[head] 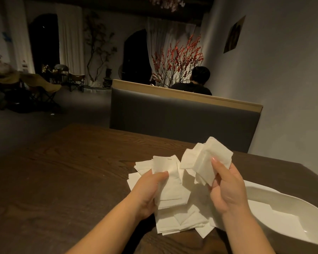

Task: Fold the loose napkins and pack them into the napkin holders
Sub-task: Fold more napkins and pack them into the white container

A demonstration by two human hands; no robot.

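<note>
White paper napkins [174,197] lie in a loose, overlapping heap near the right part of the table's [62,180] near edge, just beside a white oval dish [301,213] at the right edge. We hold two bunches lifted from that heap. Our left hand [149,191] grips a flat sheaf of several sheets, thumb on top and fingers curled beneath. Our right hand [228,187] pinches a crumpled bunch [207,158] raised above the pile, fingers closed round its lower edge so the upper part fans out and flops.

We judge these sheets very light, thin and limp: they will sag from any single pinch, slide over one another easily, and tear or crease if pulled hard. We think the best hold is along a straight edge or at two corners, with a gentle pinch, so a sheet hangs flat enough to fold; a stack is better clamped across its middle, as our left grip does now.

They look plain, unprinted and roughly square, some already folded with crisp creases, others rumpled, their corners pointing every way. We see no napkin holder in view, unless the dish serves as one; we cannot tell. Behind the table stands a grey padded bench back [184,123].
</note>
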